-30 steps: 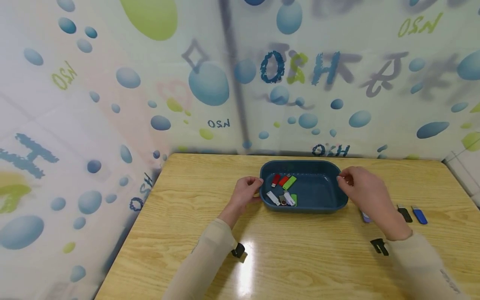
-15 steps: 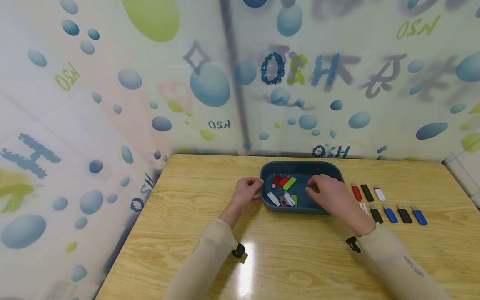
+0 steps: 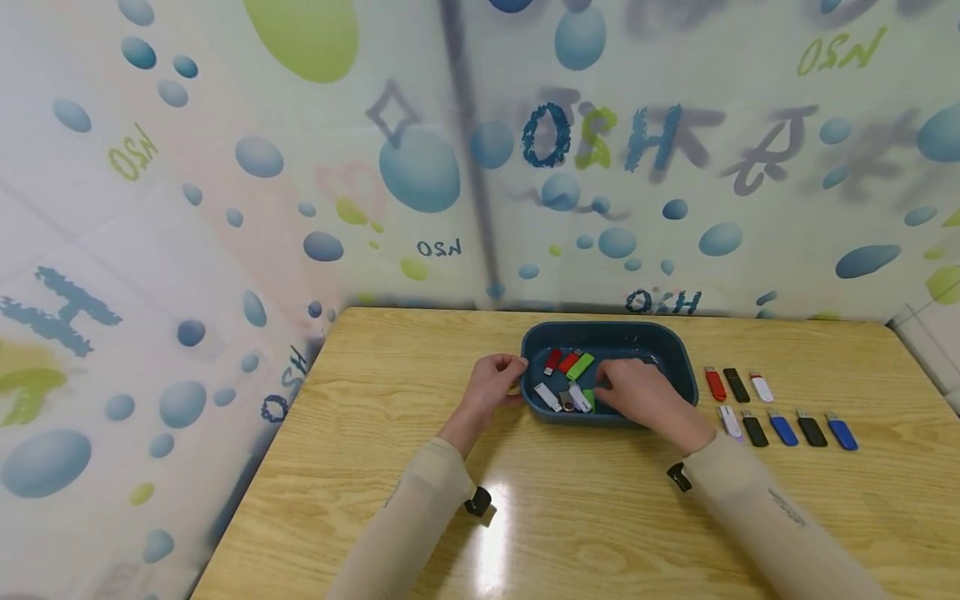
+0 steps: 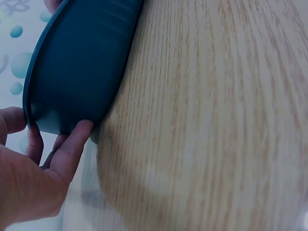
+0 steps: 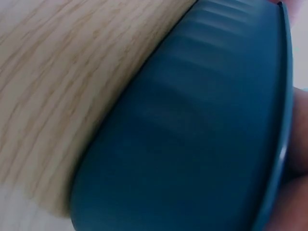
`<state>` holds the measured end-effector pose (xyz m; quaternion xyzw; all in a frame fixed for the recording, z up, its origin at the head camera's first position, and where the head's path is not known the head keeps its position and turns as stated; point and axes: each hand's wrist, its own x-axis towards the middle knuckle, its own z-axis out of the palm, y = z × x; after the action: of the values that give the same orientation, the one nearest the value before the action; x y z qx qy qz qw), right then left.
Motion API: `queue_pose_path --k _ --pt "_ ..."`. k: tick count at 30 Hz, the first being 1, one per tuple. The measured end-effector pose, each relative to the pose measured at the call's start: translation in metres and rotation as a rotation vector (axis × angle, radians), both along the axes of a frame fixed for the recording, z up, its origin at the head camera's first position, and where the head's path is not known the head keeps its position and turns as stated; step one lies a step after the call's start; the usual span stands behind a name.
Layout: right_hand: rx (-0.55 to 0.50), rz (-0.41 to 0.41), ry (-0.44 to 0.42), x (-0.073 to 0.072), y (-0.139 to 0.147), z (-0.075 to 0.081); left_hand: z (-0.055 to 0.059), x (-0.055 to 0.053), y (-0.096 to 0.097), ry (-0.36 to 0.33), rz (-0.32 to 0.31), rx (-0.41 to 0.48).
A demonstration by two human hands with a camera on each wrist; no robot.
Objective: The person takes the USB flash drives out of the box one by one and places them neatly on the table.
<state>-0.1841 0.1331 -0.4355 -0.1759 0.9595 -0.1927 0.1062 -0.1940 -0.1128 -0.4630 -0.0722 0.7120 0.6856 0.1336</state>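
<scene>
USB sticks point(image 3: 783, 430) lie beyond the right sleeve point(image 3: 765, 521), whose lettering is illegible: two rows on the counter point(image 3: 360, 408), others loose in the blue tray point(image 3: 600, 336). The left hand point(image 3: 492, 382) pinches the tray's near-left rim, fingers nearly closed. The right hand point(image 3: 639, 393) has moved from the opposite rim to beside a green stick point(image 3: 588, 402), seemingly within reach; its fingers' opening and hold cannot be told. Behind, the wall point(image 3: 420, 287) shows mirrored-looking "H2O".

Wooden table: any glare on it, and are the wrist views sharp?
Head view: bright glare streak on the wooden table; left wrist view: dim, but the left hand fairly clear; right wrist view: blurred, pale highlight on the rim of the blue tub.
</scene>
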Motion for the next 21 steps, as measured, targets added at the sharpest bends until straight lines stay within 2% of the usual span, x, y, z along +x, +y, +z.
queue_pose_path --k 12,21 --pt "0.042 -0.019 -0.101 -0.006 -0.012 0.000 0.000 0.001 0.000 0.015 -0.013 0.018" --pt "0.031 0.005 -0.119 -0.011 -0.009 0.001 -0.001 -0.001 -0.001 -0.004 -0.018 0.009"
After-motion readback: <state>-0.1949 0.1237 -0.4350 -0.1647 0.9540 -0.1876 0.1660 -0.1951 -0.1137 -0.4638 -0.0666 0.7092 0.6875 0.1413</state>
